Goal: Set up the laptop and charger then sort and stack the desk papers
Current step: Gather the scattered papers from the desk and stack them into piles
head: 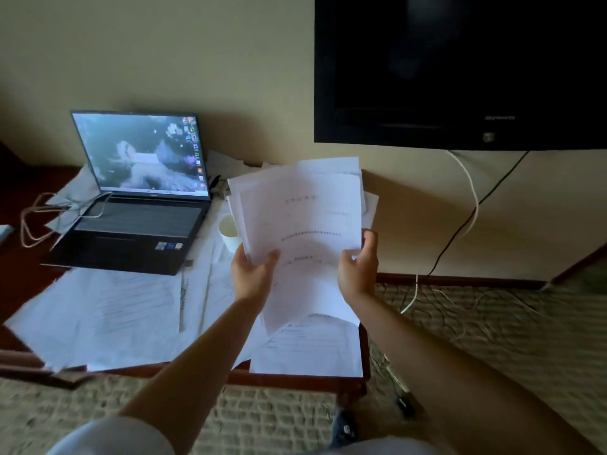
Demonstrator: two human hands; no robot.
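Note:
I hold a loose sheaf of white printed papers (302, 218) up above the desk's right part. My left hand (253, 274) grips its lower left edge and my right hand (359, 264) grips its lower right edge. An open black laptop (138, 205) stands at the desk's back left with its screen lit. A pale charger cable (36, 221) loops at the laptop's left side and runs over its keyboard corner. More white sheets (98, 313) lie scattered across the desk front, and one sheet (312, 349) lies under the held sheaf.
A white cup (228, 233) stands just right of the laptop, partly behind the held papers. The dark wooden desk (295, 380) ends at its right front corner. A black wall television (460, 70) hangs above right, with cables (460, 231) trailing down onto the carpet.

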